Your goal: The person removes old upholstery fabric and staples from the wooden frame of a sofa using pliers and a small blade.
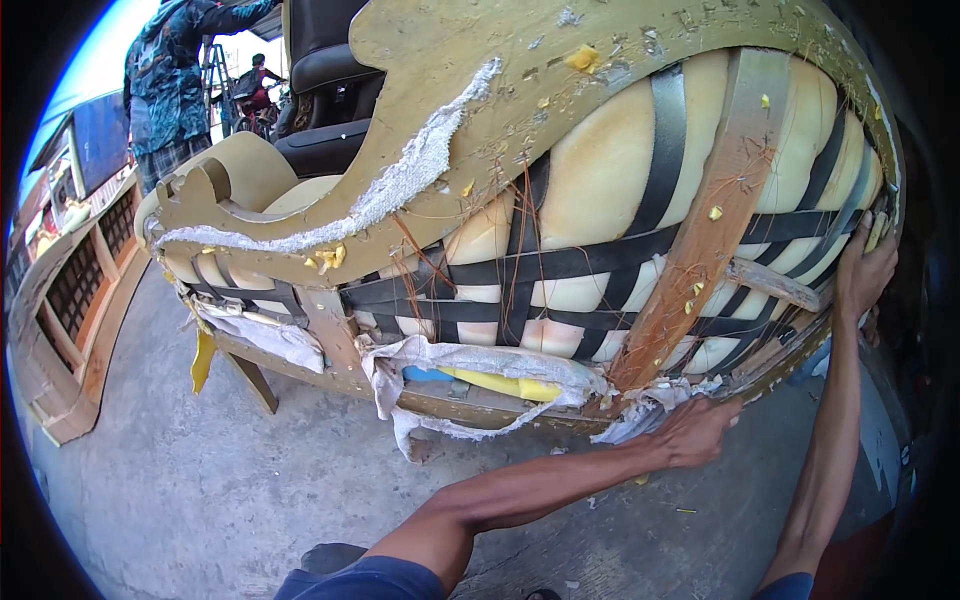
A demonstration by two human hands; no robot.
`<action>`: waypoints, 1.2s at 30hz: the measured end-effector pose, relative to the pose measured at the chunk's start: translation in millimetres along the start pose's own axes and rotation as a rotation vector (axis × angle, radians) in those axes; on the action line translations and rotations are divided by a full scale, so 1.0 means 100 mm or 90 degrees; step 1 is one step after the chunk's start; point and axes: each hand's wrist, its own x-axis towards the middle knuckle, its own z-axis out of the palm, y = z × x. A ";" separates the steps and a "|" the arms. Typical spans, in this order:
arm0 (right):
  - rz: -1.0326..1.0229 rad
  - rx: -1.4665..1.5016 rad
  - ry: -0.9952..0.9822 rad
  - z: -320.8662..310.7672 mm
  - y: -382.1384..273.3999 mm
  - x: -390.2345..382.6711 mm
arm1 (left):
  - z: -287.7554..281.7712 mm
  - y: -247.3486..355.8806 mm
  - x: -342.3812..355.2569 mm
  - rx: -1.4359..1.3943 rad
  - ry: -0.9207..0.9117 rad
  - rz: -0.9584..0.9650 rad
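Observation:
A large stripped sofa frame (640, 75) stands tilted before me, its back showing. Cream foam (598, 175) bulges behind crossed black webbing straps (560, 262) and a wooden brace (712, 222). My left hand (695, 432) is closed in a fist at the bottom rail, against torn whitish cloth (648, 410); its fingertips are partly hidden and appear to grip the cloth. At the far right, my right hand (868, 268) wraps its fingers over the frame's outer edge. More ragged padding (470, 355) hangs from the lower rail, with yellow foam (500, 384) showing beneath.
Loose brown strings (525, 250) dangle from the webbing. A concrete floor (230, 480) lies below, dotted with scraps. Another wooden frame (85, 310) stands at left. A person in a patterned jacket (178, 75) is behind the sofa, near a black padded chair (325, 90); another person (262, 80) is farther back.

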 end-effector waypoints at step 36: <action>1.127 0.314 -1.099 -4.16 -0.88 -3.88 | 0.07 -0.19 -0.14 -0.472 0.258 -0.554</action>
